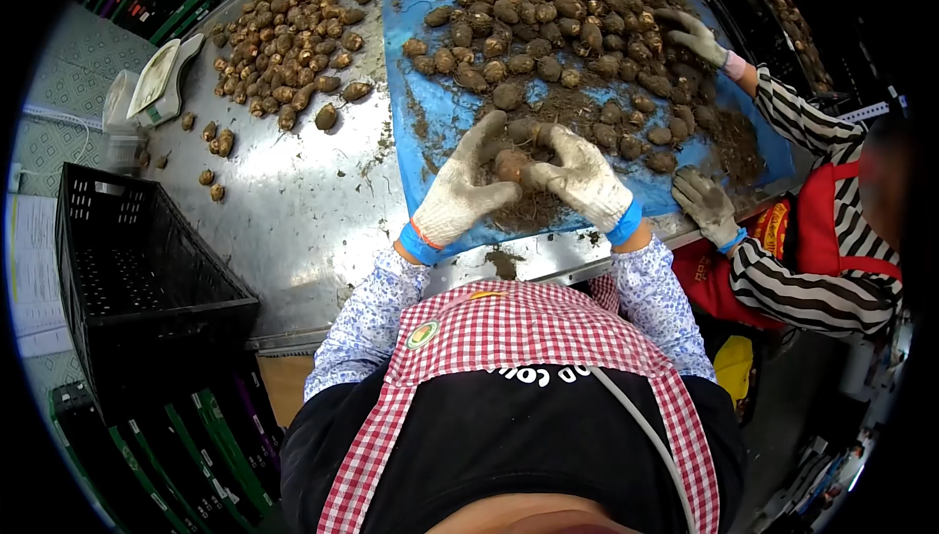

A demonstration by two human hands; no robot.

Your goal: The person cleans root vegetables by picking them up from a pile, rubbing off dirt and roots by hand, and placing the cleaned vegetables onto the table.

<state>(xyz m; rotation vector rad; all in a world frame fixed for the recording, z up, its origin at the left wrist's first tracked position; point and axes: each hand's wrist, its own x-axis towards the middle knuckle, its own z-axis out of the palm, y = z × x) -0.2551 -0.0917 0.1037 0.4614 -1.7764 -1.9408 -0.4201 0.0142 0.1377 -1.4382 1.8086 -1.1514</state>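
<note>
Both my hands wear dirty white knit gloves with blue cuffs and meet over the near edge of a blue sheet (406,133). Between them is a small brown taro (511,164), its rounded end facing me. My left hand (462,187) curves round its left side, thumb below and fingers above. My right hand (584,177) closes on its right side, thumb against it. Another taro (523,130) lies just beyond, by the fingertips. Loose soil and root fibres (528,211) lie under my hands. A large heap of soil-covered taros (548,16) spreads ahead.
On the metal table (313,192), a cleaner taro pile (293,35) lies at left, with a few strays nearer. A scale (161,79) and black crate (147,260) stand at far left. At right, a co-worker's gloved hands (699,40) reach over the sheet.
</note>
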